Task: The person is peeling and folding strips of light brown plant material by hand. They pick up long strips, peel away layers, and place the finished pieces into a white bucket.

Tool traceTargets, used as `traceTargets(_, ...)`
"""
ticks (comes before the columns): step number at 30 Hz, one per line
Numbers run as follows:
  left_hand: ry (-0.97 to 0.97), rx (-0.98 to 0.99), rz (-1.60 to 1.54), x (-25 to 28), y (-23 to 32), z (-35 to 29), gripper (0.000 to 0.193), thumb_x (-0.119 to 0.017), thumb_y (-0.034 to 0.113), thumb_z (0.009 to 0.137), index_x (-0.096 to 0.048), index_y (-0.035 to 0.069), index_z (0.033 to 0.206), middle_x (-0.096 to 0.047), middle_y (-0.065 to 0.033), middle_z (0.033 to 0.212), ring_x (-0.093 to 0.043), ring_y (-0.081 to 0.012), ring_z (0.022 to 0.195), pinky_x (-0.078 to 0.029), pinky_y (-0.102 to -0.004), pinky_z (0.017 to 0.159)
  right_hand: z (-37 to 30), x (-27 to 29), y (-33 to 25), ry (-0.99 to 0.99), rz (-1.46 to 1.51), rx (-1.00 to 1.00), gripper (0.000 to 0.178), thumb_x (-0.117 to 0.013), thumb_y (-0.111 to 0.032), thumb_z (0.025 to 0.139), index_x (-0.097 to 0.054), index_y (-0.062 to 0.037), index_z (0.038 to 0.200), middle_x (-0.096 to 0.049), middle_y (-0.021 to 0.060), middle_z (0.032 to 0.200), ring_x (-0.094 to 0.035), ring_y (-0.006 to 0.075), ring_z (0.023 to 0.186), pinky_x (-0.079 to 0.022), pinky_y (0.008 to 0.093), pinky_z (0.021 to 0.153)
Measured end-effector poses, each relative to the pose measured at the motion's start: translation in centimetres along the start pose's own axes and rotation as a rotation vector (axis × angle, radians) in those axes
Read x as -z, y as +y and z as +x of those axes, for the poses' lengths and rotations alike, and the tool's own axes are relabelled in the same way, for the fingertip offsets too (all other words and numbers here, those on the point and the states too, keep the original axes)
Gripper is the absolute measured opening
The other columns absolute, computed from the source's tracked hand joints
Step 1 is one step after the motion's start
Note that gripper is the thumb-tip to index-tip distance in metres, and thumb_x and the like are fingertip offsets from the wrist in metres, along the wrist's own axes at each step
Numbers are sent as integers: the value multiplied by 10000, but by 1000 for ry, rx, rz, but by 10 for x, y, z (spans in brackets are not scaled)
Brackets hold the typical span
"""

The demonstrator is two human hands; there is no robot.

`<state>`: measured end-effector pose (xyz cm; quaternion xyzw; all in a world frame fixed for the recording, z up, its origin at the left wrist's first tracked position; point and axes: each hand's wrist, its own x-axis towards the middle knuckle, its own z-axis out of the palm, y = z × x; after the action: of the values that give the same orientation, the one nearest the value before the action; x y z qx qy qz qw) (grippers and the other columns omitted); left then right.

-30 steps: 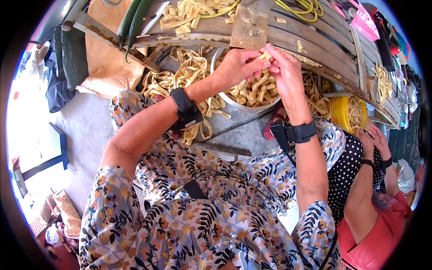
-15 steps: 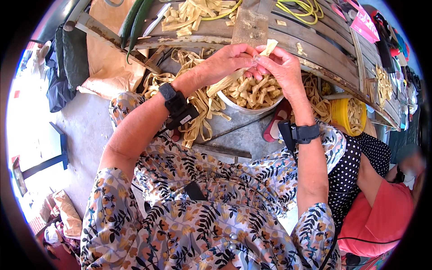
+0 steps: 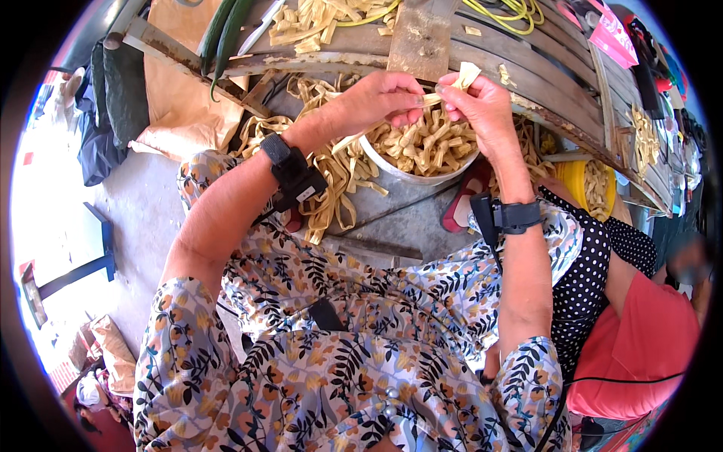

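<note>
Basically, both hands pinch one pale yellow dried strip (image 3: 431,99) above a white bucket (image 3: 422,179). Left hand (image 3: 398,99) has fingers curled, thumb and index closed on it; right hand (image 3: 473,98) grips it thumb-to-finger, a flared end poking up past the fingertips. Strip's other end passes behind the left hand and wrist, so full length can't be told. Lower fingers of both hands partly hidden.

Bucket holds short folded pieces (image 3: 433,151); its far rim is blocked by hands and table edge. Loose long strips (image 3: 343,184) heap on the floor left of it, partly behind the left forearm. Slatted wooden table (image 3: 557,87) runs off the top; more strips and two long green gourds (image 3: 224,41) on it, cut off by the frame. Yellow bucket (image 3: 574,183) at right, also with pieces. Co-worker in red top (image 3: 636,346): head blurred, hands not clear.
</note>
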<state>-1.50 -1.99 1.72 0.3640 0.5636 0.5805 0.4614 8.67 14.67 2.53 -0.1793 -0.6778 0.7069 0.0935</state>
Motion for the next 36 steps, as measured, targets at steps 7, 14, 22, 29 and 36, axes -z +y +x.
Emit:
traceTargets(7, -81, 74, -93, 8, -7, -6, 197, -448, 162, 900, -526, 6, 990, -587, -54, 829, -561, -101, 740, -444, -199, 654, 5, 16, 0, -17, 46, -20, 142, -652, -83, 765, -622, -6, 880, -586, 27, 702, -512, 64, 549, -419, 174, 492)
traceTargets(14, -183, 37, -178, 17, 11, -13, 270, -443, 128, 905, -492, 19, 1148, -603, -88, 946, -600, -157, 861, -475, -267, 779, 11, 25, 2, 121, 11, -29, 231, -661, -108, 763, -597, -9, 963, -589, 32, 716, -527, 66, 585, -432, 164, 515)
traceTargets(22, -231, -95, -345, 7, 28, -18, 370, -470, 253, 895, -491, 4, 1168, -575, -134, 1084, -558, -187, 1016, -443, -263, 849, -24, 20, -43, 329, -917, 596, 420, -679, -118, 697, -553, -76, 1095, -582, 78, 944, -561, 178, 862, -477, 298, 666)
traceTargets(29, -10, 16, -230, -4, -5, -9, 271, -515, 153, 868, -523, 33, 1110, -601, -50, 975, -576, -138, 940, -446, -261, 862, -44, -39, -20, -2, -670, 663, 246, -668, -21, 674, -602, -18, 910, -583, 80, 855, -582, 228, 747, -479, 291, 646)
traceTargets(36, 180, 48, -853, -8, -20, -5, 271, -500, 175, 881, -495, -25, 1065, -567, -112, 1051, -559, -177, 969, -453, -299, 875, -40, -40, -8, 12, -660, 740, 128, -631, -44, 742, -611, 5, 858, -599, 114, 802, -598, 205, 693, -475, 278, 627)
